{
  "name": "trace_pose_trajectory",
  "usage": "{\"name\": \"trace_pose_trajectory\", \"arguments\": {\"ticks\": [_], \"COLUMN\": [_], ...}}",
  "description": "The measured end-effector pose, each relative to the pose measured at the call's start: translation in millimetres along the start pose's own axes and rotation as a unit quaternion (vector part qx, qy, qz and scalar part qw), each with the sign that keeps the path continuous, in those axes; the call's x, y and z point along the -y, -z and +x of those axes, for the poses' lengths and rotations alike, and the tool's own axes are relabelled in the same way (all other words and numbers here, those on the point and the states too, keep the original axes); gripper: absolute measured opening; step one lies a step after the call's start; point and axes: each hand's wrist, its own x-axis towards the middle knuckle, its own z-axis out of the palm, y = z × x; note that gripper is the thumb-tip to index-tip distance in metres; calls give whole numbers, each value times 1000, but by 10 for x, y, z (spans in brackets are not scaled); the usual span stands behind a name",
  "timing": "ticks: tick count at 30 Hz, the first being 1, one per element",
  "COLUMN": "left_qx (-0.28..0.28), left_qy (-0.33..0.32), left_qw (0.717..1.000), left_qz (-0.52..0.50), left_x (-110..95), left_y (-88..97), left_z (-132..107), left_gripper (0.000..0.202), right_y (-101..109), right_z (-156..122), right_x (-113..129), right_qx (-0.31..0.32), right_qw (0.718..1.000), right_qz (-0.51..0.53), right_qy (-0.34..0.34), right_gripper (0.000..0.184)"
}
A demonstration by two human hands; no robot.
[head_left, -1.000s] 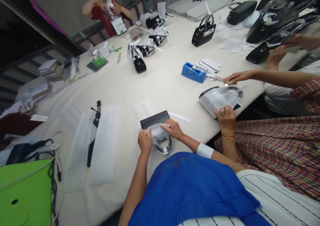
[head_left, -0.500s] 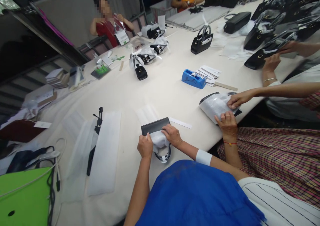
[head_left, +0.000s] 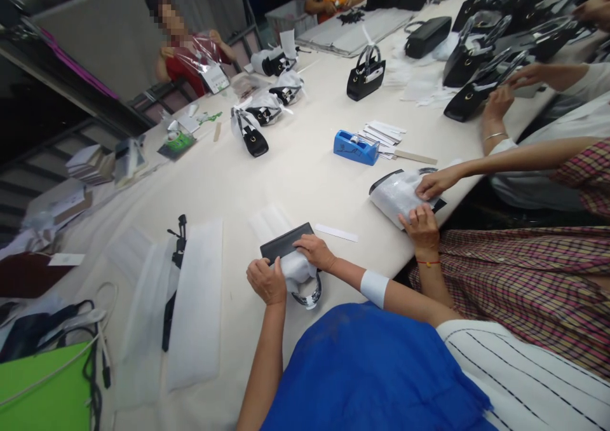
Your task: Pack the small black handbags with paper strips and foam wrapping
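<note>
Pale covering stretches over our broad worktable [head_left: 305, 196], with a grey curtain [head_left: 100, 49] and dark railings behind it at eleven o'clock. Directly before us a dark bag [head_left: 286, 241] lies flat, its smooth panel toward twelve and its looped handles [head_left: 307, 297] toward six. White wrap [head_left: 296, 267] lies bunched between the two. Our left hand [head_left: 267, 280] closes on the wrap at nine o'clock of the bag, thumb laid on top and fingers curled. Our right hand [head_left: 314, 252] touches the wrap at three, fingers together; its thumb is hard to make out, so we cannot tell whether it pinches.

Just beyond that hand, a white strip [head_left: 336, 232] lies at three. Toward eight we have a long foam sheet [head_left: 195, 310], with a black strap [head_left: 169, 320] alongside. Farther out, a blue tape dispenser [head_left: 352, 149] sits at one, next to loose paper strips [head_left: 381, 131]. At two, a co-worker's hands press on a wrapped bag [head_left: 393, 197]. Well past the dispenser, a black handbag [head_left: 366, 82] stands upright at one, while partly wrapped bags [head_left: 256, 143] lie near eleven.
</note>
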Motion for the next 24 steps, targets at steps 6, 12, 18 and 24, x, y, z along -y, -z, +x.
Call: {"name": "trace_pose_trajectory", "arguments": {"ticks": [6, 12, 18, 24], "left_qx": [109, 162, 163, 133], "left_qy": [-189, -239, -242, -234], "left_qw": [963, 948, 950, 958], "left_qz": [-156, -135, -107, -100], "left_x": [-216, -296, -263, -211], "left_y": [-75, -73, -45, -54], "left_z": [-283, -444, -485, -649], "left_gripper": [34, 55, 57, 64], "right_y": [-67, 56, 243, 181], "right_z": [-32, -29, 377, 873], "right_x": [-38, 3, -338, -883], "right_qx": [-34, -37, -84, 64], "right_qw": [999, 997, 967, 950], "right_qz": [-4, 50, 67, -8], "right_qy": [-9, -36, -230, -304], "right_gripper": [18, 15, 26, 22]}}
